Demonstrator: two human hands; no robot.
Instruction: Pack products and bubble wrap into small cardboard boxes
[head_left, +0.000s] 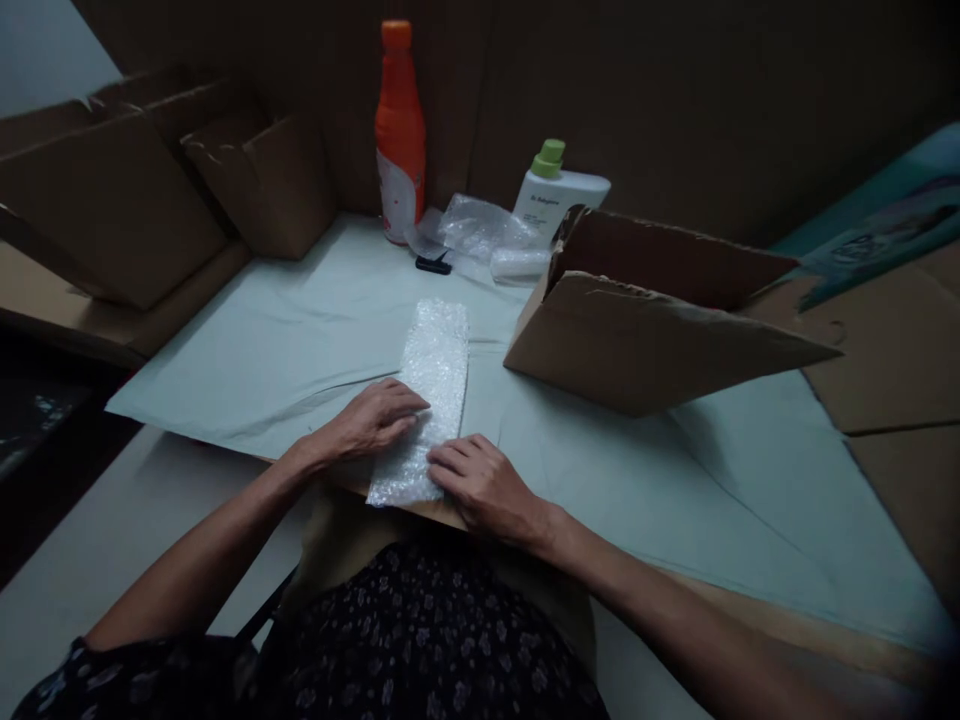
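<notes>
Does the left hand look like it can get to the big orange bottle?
Probably yes, maybe with a lean: nothing tall stands between the left hand and the orange bottle, just light table cover.

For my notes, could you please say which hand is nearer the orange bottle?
Left: the left hand is in front of the orange bottle; the right hand is farther away, toward the right.

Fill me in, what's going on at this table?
A person has both hands on a strip of bubble wrap lying on the table: left hand at its left edge, right hand at its near right. Can't tell whether anything's inside. An open cardboard box stands to the right; an orange bottle and a white bottle stand behind.
</notes>
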